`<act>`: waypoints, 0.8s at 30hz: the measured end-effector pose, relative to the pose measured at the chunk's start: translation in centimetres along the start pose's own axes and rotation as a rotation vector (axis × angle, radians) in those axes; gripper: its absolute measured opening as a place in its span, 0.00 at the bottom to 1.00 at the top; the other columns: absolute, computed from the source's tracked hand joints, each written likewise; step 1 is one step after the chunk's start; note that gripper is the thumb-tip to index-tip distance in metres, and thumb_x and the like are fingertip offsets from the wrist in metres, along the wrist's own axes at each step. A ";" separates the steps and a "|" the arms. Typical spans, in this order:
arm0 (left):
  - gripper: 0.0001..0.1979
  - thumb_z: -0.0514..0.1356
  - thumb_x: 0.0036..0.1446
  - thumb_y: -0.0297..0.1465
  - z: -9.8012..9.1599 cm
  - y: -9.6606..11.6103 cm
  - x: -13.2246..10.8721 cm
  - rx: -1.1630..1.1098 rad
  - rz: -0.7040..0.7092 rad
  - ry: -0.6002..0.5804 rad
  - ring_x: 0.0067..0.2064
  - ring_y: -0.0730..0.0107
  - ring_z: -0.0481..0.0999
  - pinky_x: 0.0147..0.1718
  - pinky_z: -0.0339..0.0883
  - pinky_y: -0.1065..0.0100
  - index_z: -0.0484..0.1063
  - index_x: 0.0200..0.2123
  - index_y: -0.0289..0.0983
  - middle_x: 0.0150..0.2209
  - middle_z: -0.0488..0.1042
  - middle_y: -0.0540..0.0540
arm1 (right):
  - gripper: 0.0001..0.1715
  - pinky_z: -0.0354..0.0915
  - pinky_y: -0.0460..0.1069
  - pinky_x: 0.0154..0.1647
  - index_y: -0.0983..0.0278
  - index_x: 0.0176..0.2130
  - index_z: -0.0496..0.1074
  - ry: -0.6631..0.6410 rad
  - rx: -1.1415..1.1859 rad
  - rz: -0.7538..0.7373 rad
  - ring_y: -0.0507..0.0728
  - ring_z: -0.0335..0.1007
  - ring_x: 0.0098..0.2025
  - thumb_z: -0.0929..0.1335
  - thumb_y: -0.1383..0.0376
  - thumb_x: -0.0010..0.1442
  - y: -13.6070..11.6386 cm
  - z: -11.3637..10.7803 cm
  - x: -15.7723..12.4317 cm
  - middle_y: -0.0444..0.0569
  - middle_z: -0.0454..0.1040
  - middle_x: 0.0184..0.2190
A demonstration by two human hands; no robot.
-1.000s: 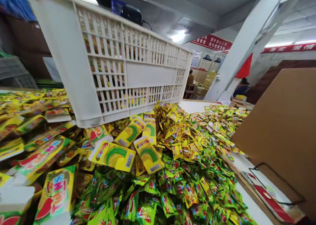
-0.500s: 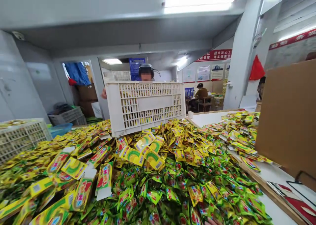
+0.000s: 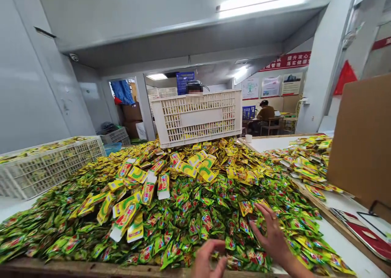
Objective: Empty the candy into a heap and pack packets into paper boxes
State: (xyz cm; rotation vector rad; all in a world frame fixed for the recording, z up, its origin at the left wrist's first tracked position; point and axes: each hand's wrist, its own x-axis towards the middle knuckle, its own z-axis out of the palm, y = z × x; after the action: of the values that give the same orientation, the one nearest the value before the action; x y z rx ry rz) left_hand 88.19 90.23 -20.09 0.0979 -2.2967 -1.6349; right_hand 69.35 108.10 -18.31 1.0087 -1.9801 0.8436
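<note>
My left hand [image 3: 210,260] is at the bottom edge of the view, fingers curled but apart from the thumb, with nothing visible in it. To its right, my right hand [image 3: 270,234] reaches over the heap with fingers spread, also holding nothing I can see. Below and around both hands lie green candy packets [image 3: 183,213]. A yellow packet [image 3: 245,207] rests just beyond my right fingertips. Small yellow boxes [image 3: 126,217] with open white flaps are scattered on the heap at left. Farther back, the packets are mostly yellow [image 3: 232,152].
Across the heap, a co-worker [image 3: 194,87] stands behind a tilted white crate [image 3: 201,117]. Another white crate [image 3: 51,168] full of packets stands at left. A cardboard box [image 3: 360,143] and a red-and-white flat item [image 3: 360,233] are at right. A wooden edge [image 3: 91,266] runs along the front.
Both my hands have come into view over the near packets; before, only a fingertip showed. My view has shifted left and takes in the table's front edge.
</note>
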 end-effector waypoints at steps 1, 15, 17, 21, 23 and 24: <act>0.17 0.57 0.55 0.40 -1.0 0.2 0.1 0.059 0.046 0.107 0.48 0.59 0.73 0.51 0.66 0.58 0.72 0.45 0.39 0.44 0.74 0.41 | 0.26 0.67 0.57 0.49 0.60 0.57 0.56 0.006 0.009 0.008 0.61 0.65 0.51 0.61 0.56 0.62 -0.4 0.6 0.6 0.54 0.64 0.50; 0.32 0.61 0.43 0.32 -1.2 -3.7 -1.8 0.903 -0.035 0.763 0.64 0.44 0.53 0.60 0.49 0.43 0.67 0.56 0.41 0.63 0.57 0.40 | 0.27 0.65 0.61 0.49 0.61 0.58 0.53 0.002 0.064 0.105 0.64 0.63 0.52 0.60 0.56 0.62 -1.9 6.4 -2.3 0.57 0.62 0.50; 0.31 0.60 0.45 0.33 -1.0 -4.0 -1.6 0.977 0.007 0.747 0.65 0.46 0.51 0.61 0.47 0.44 0.66 0.56 0.42 0.63 0.57 0.41 | 0.28 0.67 0.60 0.47 0.61 0.58 0.54 0.018 0.055 0.126 0.64 0.64 0.51 0.61 0.55 0.62 -2.4 6.5 -3.4 0.57 0.63 0.49; 0.28 0.58 0.49 0.33 -1.2 -4.3 -1.3 1.084 0.085 0.680 0.65 0.48 0.52 0.60 0.49 0.46 0.67 0.56 0.41 0.62 0.58 0.39 | 0.27 0.67 0.60 0.48 0.61 0.58 0.54 0.007 0.053 0.123 0.63 0.64 0.51 0.61 0.56 0.62 -3.1 6.5 -4.2 0.57 0.63 0.49; 0.27 0.58 0.50 0.34 -1.5 -4.3 -1.2 1.125 0.112 0.645 0.64 0.48 0.54 0.61 0.47 0.46 0.67 0.56 0.41 0.62 0.60 0.40 | 0.27 0.68 0.60 0.48 0.61 0.58 0.53 -0.019 0.074 0.114 0.63 0.64 0.51 0.61 0.58 0.62 -3.3 6.3 -4.2 0.57 0.63 0.50; 0.27 0.58 0.50 0.34 -1.7 -4.3 -1.2 1.139 0.117 0.629 0.64 0.49 0.55 0.62 0.45 0.46 0.68 0.55 0.43 0.61 0.61 0.41 | 0.27 0.68 0.60 0.48 0.61 0.58 0.53 -0.033 0.086 0.110 0.63 0.64 0.52 0.61 0.59 0.62 -3.4 6.2 -4.3 0.57 0.63 0.50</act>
State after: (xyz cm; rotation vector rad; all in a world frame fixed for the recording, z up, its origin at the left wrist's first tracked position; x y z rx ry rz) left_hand 89.31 87.54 -23.88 0.6024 -2.2950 -0.0245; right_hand 72.03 103.06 -24.27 0.9746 -2.0577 0.9854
